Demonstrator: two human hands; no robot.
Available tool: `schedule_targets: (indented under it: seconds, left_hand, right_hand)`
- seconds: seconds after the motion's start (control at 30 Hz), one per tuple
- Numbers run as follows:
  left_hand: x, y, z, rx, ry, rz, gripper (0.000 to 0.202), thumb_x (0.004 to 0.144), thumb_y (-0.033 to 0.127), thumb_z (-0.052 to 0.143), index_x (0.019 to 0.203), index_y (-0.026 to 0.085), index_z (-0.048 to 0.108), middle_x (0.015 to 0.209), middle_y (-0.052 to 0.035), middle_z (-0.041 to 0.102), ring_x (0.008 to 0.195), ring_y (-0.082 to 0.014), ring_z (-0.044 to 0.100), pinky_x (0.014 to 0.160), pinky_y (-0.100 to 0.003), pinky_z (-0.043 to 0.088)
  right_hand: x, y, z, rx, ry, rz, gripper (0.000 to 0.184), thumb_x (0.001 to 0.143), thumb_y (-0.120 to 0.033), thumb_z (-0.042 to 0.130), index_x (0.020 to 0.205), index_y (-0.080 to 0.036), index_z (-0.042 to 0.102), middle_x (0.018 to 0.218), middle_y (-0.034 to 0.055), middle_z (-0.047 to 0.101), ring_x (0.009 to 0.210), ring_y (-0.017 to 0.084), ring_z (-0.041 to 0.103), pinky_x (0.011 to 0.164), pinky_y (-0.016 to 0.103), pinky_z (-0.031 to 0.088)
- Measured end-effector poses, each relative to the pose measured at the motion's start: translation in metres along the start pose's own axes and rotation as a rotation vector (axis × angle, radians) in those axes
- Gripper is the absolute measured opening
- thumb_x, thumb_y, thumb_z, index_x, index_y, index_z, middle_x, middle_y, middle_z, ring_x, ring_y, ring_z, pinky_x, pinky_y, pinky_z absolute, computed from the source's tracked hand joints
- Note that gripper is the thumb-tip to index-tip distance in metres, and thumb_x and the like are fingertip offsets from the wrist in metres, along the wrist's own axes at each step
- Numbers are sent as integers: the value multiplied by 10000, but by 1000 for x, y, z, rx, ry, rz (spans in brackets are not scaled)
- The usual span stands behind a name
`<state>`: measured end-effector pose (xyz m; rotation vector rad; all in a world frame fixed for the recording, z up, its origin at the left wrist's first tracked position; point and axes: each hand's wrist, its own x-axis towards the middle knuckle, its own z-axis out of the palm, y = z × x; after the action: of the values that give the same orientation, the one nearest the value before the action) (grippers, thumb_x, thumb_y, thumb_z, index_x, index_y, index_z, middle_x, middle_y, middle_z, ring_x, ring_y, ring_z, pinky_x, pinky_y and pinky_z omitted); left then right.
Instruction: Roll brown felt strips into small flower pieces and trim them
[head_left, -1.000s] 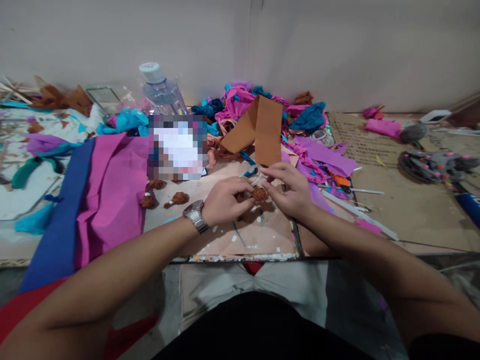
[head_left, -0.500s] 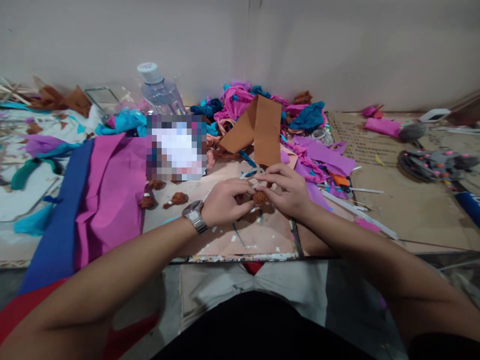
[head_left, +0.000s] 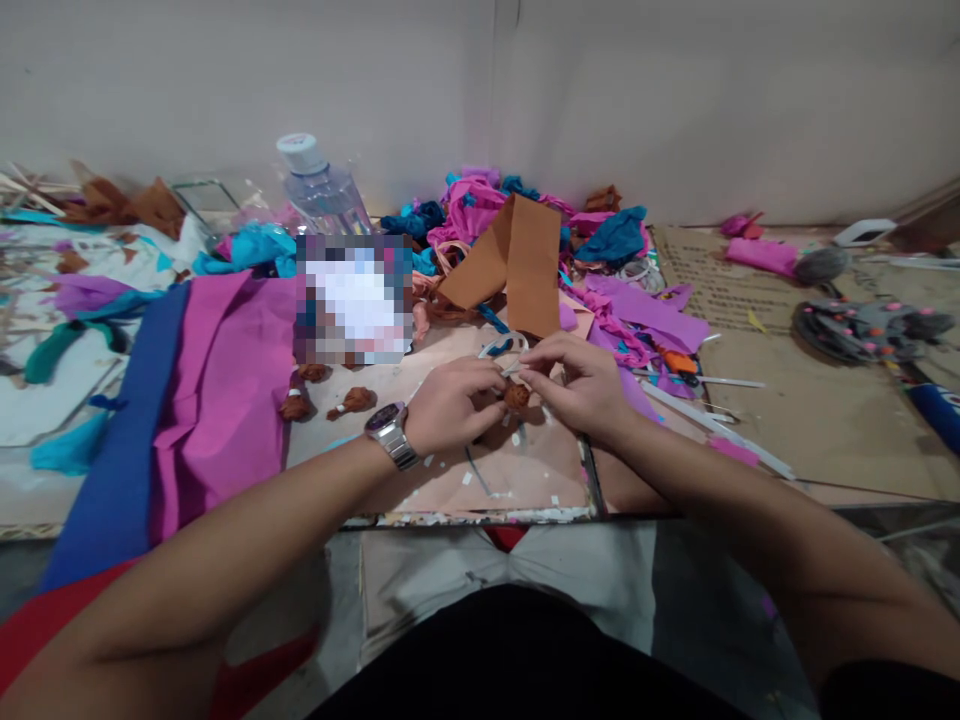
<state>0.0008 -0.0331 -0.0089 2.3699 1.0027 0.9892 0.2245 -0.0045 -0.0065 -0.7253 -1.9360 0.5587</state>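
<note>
Between my hands, low over the table, is a small brown crepe paper ball (head_left: 517, 398). My left hand (head_left: 459, 402), with a metal watch (head_left: 390, 430) on its wrist, is closed on the ball from the left; its grip is partly hidden. Pinched in the fingertips of my right hand (head_left: 576, 382) is a thin white strip (head_left: 513, 368), which runs to just above the ball. A whitish ring, perhaps a tape roll (head_left: 517, 342), lies right behind my fingers. More brown crepe paper balls (head_left: 360, 399) with white bands rest left of my left hand.
Folded brown paper (head_left: 534, 265) leans over a heap of pink and blue crepe scraps (head_left: 472, 205). A capped clear bottle (head_left: 326, 190) stands at the back. Pink crepe sheets (head_left: 225, 400) hang at the left. A grey pincushion-like object (head_left: 874, 330) and cardboard (head_left: 757, 400) lie right.
My right fingers have drawn slightly up and away from the brown ball, so more of the ball and the white strip shows. My left hand has barely moved.
</note>
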Motion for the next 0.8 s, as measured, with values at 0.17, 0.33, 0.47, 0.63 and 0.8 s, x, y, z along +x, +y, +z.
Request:
schedule_targets:
  seconds: [0.17,0.33,0.47,0.63,0.8]
  left_hand:
    - [-1,-2,0,11,11,-13,42,857,169,679,832,181,711,780,-24,677,773,-172,619,720,-299,477]
    - [0,-1,0,-128,134,-88,56,887,222,734,872,185,773,790,-24,700,723,-142,617,685,-282,477]
    - [2,0,-3,-219,210,-69,57,900,237,754,900,190,786,843,-43,749,759,-142,656,692,-277,504]
    - [1,-1,-3,-286,246,-72,67,896,253,768,917,191,780,937,-77,793,856,-183,725,790,-335,567]
    - [-2,-6,-1,-350,257,-115,81,887,266,791,931,198,786,997,-92,805,939,-216,749,872,-388,594]
  right_hand:
    - [9,-1,-12,-47,7,-3,120,974,-303,713,1052,-227,764,959,46,748,840,168,685,772,310,545]
    - [32,16,-46,-515,-262,97,192,988,-327,613,1015,-181,735,922,82,740,821,211,664,756,336,474]
    - [40,29,-65,-844,-662,334,261,941,-376,681,1104,-176,722,1092,132,778,928,288,716,737,342,438]
    - [39,26,-64,-911,-759,385,334,966,-392,660,1225,-188,716,1155,149,795,986,319,746,770,350,470]
    - [34,18,-56,-844,-733,265,185,975,-233,606,1045,-179,768,1044,161,818,877,284,761,717,338,481]
